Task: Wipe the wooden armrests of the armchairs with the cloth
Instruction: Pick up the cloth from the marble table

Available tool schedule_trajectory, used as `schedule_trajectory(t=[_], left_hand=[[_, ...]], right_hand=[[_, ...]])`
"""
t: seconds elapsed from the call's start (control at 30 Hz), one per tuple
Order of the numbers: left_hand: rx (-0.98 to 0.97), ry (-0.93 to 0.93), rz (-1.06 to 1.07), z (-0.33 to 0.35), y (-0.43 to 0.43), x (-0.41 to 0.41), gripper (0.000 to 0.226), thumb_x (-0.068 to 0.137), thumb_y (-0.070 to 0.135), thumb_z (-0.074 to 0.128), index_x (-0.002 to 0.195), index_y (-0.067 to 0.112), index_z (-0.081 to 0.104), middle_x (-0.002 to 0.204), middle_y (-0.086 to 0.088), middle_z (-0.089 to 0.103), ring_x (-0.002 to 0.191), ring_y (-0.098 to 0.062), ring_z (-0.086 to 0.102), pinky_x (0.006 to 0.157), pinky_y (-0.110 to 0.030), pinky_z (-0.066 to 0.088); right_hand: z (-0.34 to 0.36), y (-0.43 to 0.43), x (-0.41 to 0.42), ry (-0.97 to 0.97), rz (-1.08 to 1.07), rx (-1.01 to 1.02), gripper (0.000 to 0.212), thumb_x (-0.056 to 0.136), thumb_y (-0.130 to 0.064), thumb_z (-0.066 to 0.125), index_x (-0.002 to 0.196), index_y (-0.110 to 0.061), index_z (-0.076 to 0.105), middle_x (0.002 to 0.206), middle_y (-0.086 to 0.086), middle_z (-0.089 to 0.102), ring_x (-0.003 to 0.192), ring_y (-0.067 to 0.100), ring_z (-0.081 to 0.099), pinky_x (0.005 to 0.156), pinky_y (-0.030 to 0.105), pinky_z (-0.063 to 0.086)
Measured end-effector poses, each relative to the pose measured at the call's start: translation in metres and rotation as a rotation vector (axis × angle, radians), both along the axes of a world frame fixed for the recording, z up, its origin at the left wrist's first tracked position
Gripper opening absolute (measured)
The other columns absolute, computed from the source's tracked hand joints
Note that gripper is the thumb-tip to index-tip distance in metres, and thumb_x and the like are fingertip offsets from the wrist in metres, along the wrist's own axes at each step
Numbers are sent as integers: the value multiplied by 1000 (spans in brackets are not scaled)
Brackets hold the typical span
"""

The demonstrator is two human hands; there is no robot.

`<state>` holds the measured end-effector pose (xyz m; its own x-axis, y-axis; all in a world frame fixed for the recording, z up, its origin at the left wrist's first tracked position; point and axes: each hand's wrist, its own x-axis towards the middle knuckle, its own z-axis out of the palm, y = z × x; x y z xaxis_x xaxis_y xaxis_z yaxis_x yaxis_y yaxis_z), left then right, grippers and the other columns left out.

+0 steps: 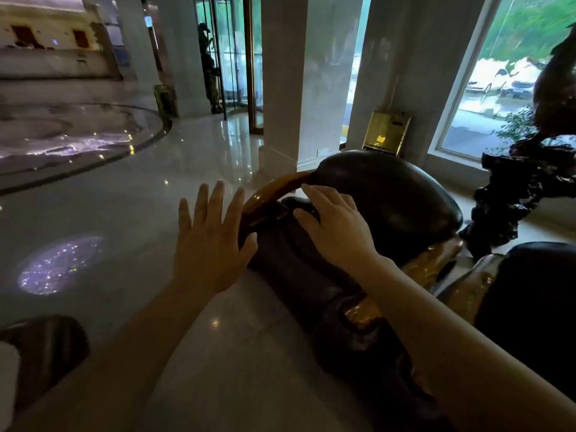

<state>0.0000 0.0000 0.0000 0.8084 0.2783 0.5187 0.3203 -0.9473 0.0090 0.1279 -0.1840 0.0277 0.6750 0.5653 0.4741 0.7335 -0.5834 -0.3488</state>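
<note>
Right hand (338, 227) presses a dark cloth (290, 244) on the armchair's curved wooden armrest (268, 190); left hand (210, 241) hovers splayed beside it, above the glossy floor (124, 194).

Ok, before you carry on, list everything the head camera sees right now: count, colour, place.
armchair: one, dark cushioned back, centre right.
wooden armrest: one, golden brown, curved, between the two hands.
cloth: one, dark, draped along the armrest under the right hand.
second chair: one, dark, right edge, partly cut off.
dark seat: one, lower left corner, partly cut off.
floor: pale, glossy, with a light patch on the left.
pillars: two, white, centre.
gold stand: one, by the right pillar.
window: one, right, parked cars outside.
carved dark stand: one, under the window.
left hand: open, fingers spread, beside the armrest.
right hand: flat on the cloth.
</note>
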Motion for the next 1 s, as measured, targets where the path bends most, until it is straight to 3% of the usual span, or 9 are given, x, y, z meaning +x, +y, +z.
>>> schedule_trajectory(t=[0.27, 0.7, 1.0], left_hand=[[-48, 27, 105, -46, 32, -42, 77, 92, 61, 27, 156, 20, 17, 162, -18, 18, 151, -38, 10, 117, -63, 13], [-233, 106, 277, -120, 67, -130, 76, 89, 57, 32, 154, 17, 27, 160, -20, 23, 148, -42, 16, 115, -64, 18], [-291, 150, 412, -143, 119, -213, 75, 88, 53, 38, 152, 14, 32, 154, -22, 32, 145, -43, 24, 113, -64, 21]], right_hand=[[-42, 37, -28, 113, 55, -105, 56, 100, -54, 41, 150, -32, 35, 153, -5, 41, 139, 25, 34, 107, 47, 40], [-103, 104, -76, 185, 199, -227, 54, 99, -53, 42, 149, -32, 36, 151, -6, 43, 136, 25, 38, 97, 41, 43], [-119, 179, -133, 272, 281, -278, 56, 98, -53, 45, 149, -32, 36, 150, -5, 43, 138, 25, 35, 103, 44, 40]])
